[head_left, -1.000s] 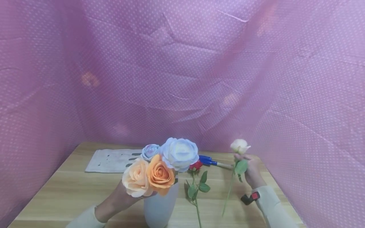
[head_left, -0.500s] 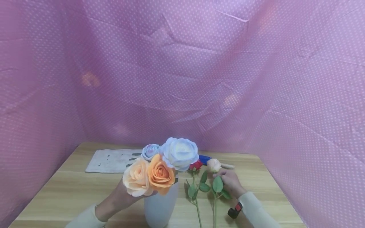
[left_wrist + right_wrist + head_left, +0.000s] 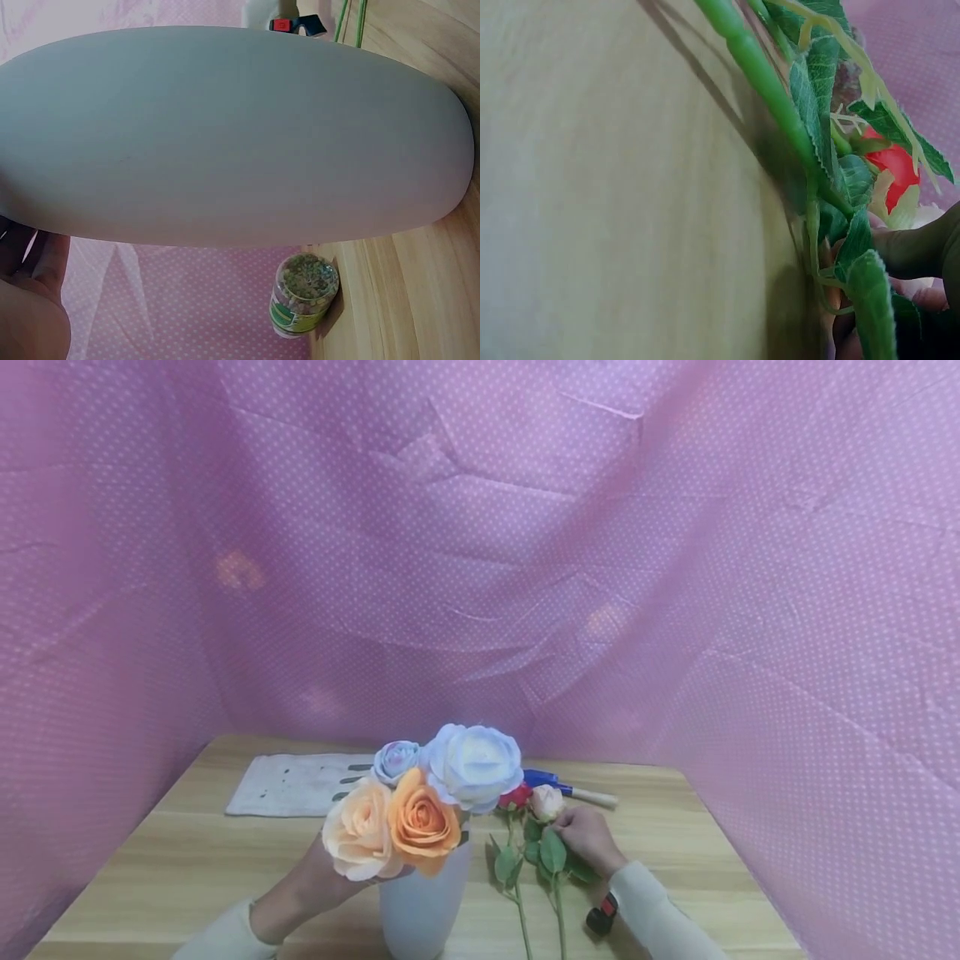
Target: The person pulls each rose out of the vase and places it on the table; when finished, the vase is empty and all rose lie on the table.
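A pale vase stands in front, bearing a peach rose, an orange rose, a large pale-blue flower and a smaller bluish one. My left hand grips the vase near its neck, its fingers mostly hidden behind the peach rose. To the vase's right, my right hand pinches a whitish rose just below the bloom, low over the table. Beside it lies a red rose, whose leaves mingle with the whitish one's; its red petals show in the right wrist view.
A whitish printed cloth lies flat at the back left. Behind the roses is a blue tool with a pale handle, partly hidden. In the left wrist view, a labelled jar with greenish bits stands on the table.
My right hand has carried the whitish rose left and down from the table's right side to beside the red rose. The left hand and vase stay put.
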`<state>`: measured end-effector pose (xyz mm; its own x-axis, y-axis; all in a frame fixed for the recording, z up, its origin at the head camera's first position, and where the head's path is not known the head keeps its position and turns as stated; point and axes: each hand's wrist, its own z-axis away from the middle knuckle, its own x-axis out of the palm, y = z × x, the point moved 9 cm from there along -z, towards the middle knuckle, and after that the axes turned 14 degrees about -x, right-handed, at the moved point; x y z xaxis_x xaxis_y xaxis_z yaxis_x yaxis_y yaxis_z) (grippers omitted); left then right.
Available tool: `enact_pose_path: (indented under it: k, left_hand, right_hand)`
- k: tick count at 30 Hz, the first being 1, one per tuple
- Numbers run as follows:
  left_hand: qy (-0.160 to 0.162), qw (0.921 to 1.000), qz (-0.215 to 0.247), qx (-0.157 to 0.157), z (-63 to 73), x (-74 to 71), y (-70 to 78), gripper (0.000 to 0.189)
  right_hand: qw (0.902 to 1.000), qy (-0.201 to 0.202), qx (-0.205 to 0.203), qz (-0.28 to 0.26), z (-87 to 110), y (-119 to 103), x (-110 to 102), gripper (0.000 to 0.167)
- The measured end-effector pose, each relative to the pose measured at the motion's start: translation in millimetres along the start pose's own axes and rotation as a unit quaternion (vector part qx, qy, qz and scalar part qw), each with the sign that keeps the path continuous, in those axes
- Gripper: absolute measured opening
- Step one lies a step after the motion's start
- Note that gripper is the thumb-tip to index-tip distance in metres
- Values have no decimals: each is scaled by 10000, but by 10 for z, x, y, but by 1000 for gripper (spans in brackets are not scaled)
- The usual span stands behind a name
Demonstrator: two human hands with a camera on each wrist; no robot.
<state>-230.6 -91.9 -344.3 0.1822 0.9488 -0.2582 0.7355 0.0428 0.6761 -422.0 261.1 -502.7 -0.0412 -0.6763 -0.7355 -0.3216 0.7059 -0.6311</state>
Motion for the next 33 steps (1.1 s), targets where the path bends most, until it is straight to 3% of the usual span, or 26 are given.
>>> enact_pose_path:
  k: [3,8,17,19,21,26,33]
  left_hand:
    - [14,9999,-93,52,15,11,49,90]
    - [62,9997,-176,139,-35,-83,-3,91]
    - [-235,9994,236,68,-107,-187,-168,90]
    - [-217,9996,191,15,-119,-206,-178,88]
    - [-165,9994,67,-298,-130,-212,-178,90]
    - [-138,9978,-52,-640,-137,-217,-160,89]
    - [-217,9995,146,-157,-118,-206,-78,88]
  right_hand:
    - [10000,-60,18,46,6,-24,26,9]
    - [9996,-3,25,264,-66,-71,38,8]
    - [9981,27,190,588,-126,-41,118,5]
    - [9981,43,175,595,-129,-54,123,6]
    - [9978,79,113,643,-120,-75,112,5]
    - [9961,206,35,861,-100,-121,65,7]
    - [9971,245,-29,726,-55,-129,30,10]
